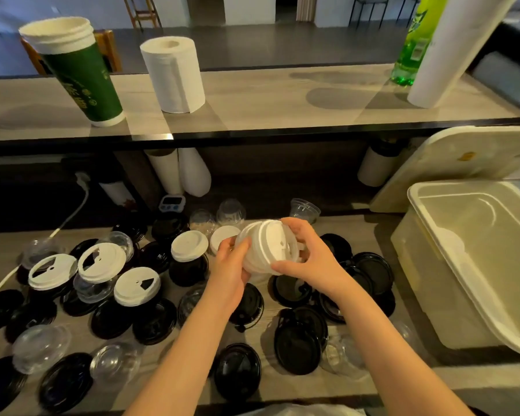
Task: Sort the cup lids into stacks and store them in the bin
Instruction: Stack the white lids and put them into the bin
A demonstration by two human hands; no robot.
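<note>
Both hands hold a short stack of white cup lids (pixel 267 249) above the middle of the lower counter. My left hand (pixel 230 265) grips its left side, and my right hand (pixel 308 256) clasps the right side and top. Several loose white lids lie to the left, such as one (pixel 189 246) and another (pixel 136 286). Black lids (pixel 296 345) and clear dome lids (pixel 41 348) are scattered all over the counter. The pale open bin (pixel 433 232) stands at the right, with white lids (pixel 451 244) inside it.
The bin's cover (pixel 451 163) leans behind the bin. On the upper shelf stand a green cup sleeve (pixel 81 76), a paper towel roll (pixel 173 75), a green bottle (pixel 415 43) and a tall white roll (pixel 460 52). A small timer (pixel 172 202) sits at the counter's back.
</note>
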